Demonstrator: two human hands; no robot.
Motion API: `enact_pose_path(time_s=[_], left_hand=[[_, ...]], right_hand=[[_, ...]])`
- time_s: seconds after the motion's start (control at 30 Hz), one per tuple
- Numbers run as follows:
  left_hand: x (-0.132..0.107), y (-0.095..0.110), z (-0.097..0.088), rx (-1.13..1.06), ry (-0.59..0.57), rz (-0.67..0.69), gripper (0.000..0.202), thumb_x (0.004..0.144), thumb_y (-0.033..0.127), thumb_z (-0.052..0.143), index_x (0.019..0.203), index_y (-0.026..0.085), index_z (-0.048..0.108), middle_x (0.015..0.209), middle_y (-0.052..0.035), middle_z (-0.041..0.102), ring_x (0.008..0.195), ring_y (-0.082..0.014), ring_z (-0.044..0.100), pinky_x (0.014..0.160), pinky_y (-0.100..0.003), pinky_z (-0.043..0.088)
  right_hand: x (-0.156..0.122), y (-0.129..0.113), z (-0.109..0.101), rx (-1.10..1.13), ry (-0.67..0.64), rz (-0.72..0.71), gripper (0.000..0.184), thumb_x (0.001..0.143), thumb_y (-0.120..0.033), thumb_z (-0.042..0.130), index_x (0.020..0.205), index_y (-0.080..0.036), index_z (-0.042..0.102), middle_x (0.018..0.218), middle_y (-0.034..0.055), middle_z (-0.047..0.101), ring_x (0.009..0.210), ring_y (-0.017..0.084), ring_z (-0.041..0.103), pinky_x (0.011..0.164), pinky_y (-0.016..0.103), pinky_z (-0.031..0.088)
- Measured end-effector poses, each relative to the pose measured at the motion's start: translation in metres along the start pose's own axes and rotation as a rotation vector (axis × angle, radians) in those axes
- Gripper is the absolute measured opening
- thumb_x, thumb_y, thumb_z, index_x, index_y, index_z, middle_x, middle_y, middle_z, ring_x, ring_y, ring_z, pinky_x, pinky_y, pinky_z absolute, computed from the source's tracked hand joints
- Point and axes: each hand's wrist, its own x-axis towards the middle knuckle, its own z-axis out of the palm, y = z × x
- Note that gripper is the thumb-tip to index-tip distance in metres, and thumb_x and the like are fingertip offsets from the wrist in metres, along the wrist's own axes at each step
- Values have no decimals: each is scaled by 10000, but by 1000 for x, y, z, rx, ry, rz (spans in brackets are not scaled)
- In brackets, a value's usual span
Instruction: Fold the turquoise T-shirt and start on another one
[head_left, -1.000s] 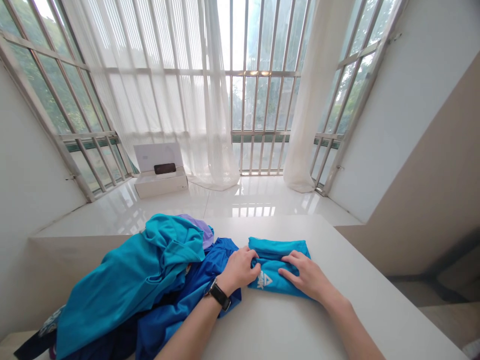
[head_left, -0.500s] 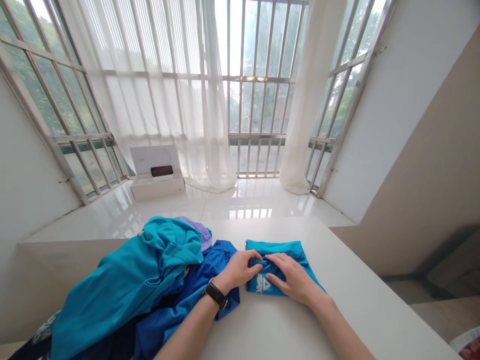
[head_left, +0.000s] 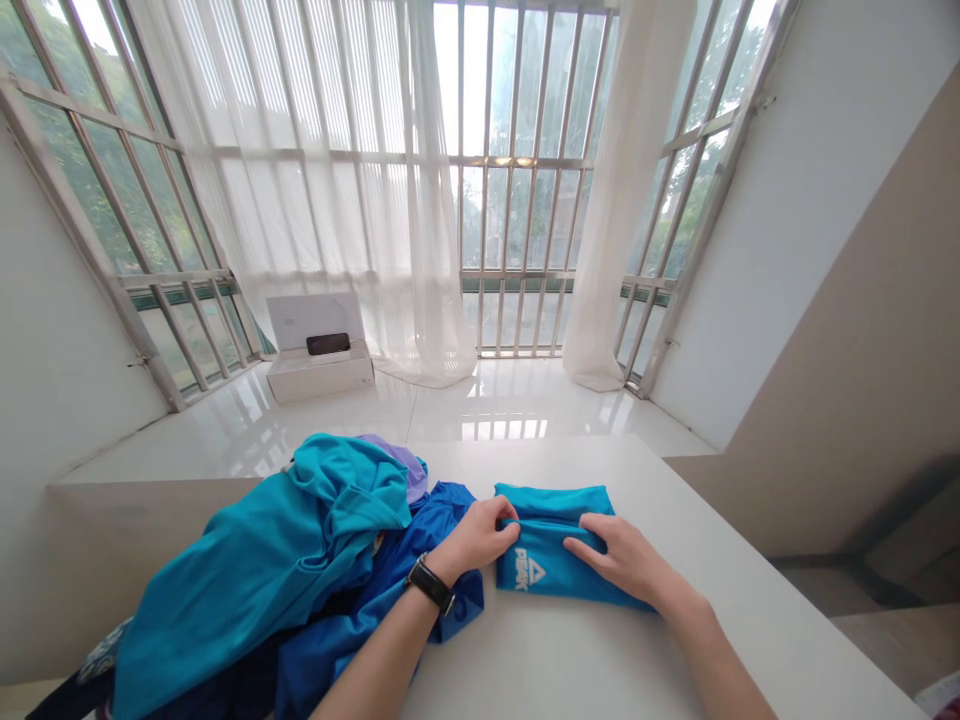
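A small folded teal garment (head_left: 555,560) with a white logo lies on the white table (head_left: 600,660). My left hand (head_left: 478,538), with a black watch on its wrist, pinches the garment's left end at the fold. My right hand (head_left: 622,558) rests on the garment's right part, its fingertips pinching the same fold line. To the left lies a heap of clothes: a teal shirt (head_left: 262,560) on top, a deeper blue garment (head_left: 360,620) under my left forearm and a bit of purple cloth (head_left: 405,465) at the back.
Beyond the table a glossy white floor (head_left: 465,400) runs to barred windows with sheer curtains (head_left: 360,180). An open white box (head_left: 319,350) with a dark device stands on the floor at left. A beige wall (head_left: 862,380) rises at right.
My right hand has slid from the middle of the garment toward its right end, and both hands now pinch along the fold. The logo is more uncovered.
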Motion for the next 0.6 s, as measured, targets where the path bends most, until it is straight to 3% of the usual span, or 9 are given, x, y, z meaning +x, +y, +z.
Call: enact_pose_path(time_s=[0.2, 0.33, 0.6], left_hand=[[-1, -3, -1, 11, -6, -75, 192, 852, 313, 534, 877, 168, 657, 731, -14, 656, 665, -166, 608, 601, -248, 431], [-1, -2, -2, 4, -54, -118, 206, 863, 301, 510, 897, 164, 660, 657, 5, 622, 580, -155, 592, 560, -244, 410], [0, 0, -4, 91, -8, -116, 212, 873, 315, 522, 872, 167, 673, 788, -32, 665, 721, -177, 596, 630, -261, 421]], right_hand=[[-3, 10, -6, 117, -8, 96, 418, 929, -610, 416, 774, -243, 542, 775, 4, 661, 735, 191, 603, 686, 305, 426], [-3, 17, -6, 124, -45, 155, 457, 940, -594, 379, 709, -238, 548, 777, 20, 674, 747, 203, 616, 706, 318, 434], [0, 13, 2, 200, 44, 116, 436, 956, -573, 335, 711, -251, 496, 698, -15, 598, 678, 178, 565, 657, 306, 431]])
